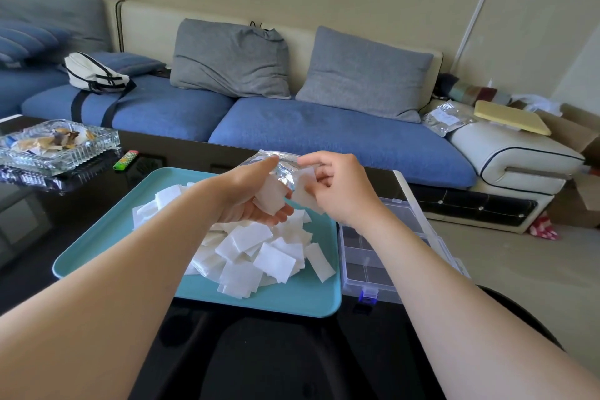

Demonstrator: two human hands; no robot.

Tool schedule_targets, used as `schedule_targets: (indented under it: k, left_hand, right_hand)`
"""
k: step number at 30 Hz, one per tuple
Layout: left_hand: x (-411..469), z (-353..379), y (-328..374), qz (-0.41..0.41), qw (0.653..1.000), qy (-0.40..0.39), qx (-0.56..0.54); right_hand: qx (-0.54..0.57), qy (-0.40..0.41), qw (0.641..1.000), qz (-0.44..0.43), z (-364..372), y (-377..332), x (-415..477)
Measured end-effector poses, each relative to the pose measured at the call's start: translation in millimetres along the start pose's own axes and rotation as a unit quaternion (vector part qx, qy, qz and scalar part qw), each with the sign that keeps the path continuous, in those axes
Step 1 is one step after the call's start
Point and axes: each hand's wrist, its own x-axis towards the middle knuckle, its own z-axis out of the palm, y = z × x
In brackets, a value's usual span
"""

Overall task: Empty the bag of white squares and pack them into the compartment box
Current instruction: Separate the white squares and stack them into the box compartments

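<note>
A heap of white squares (256,250) lies on a teal tray (292,299) in front of me. Above the heap, my left hand (250,195) is turned palm up and holds a small stack of squares together with the clear plastic bag (282,169). My right hand (334,188) pinches a few white squares next to the bag's side. The clear compartment box (383,256) with a blue latch stands open just right of the tray, partly hidden by my right forearm.
The tray and box sit on a dark glossy table (97,211). A glass ashtray (55,146) and a green lighter (125,160) are at the far left. A blue sofa (292,127) with grey cushions runs behind the table.
</note>
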Motion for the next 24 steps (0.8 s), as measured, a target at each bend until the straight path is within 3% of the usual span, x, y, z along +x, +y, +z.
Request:
schedule_targets:
  k: [5, 17, 24]
  left_hand:
    - [-2.6, 4.3, 4.4, 0.015, 0.992, -0.023, -0.121]
    - [-11.2, 8.2, 8.9, 0.044, 0.977, -0.125, -0.169]
    - [-13.1, 8.8, 9.2, 0.048, 0.973, -0.162, -0.157]
  right_hand:
    - [0.193, 0.021, 0.98, 0.052, 1.0, -14.4, 0.9]
    - [0.089, 0.064, 0.994, -0.005, 11.6, -19.4, -1.9]
    - [0.136, 0.083, 0.987, 0.021, 5.9, -10.5, 2.6]
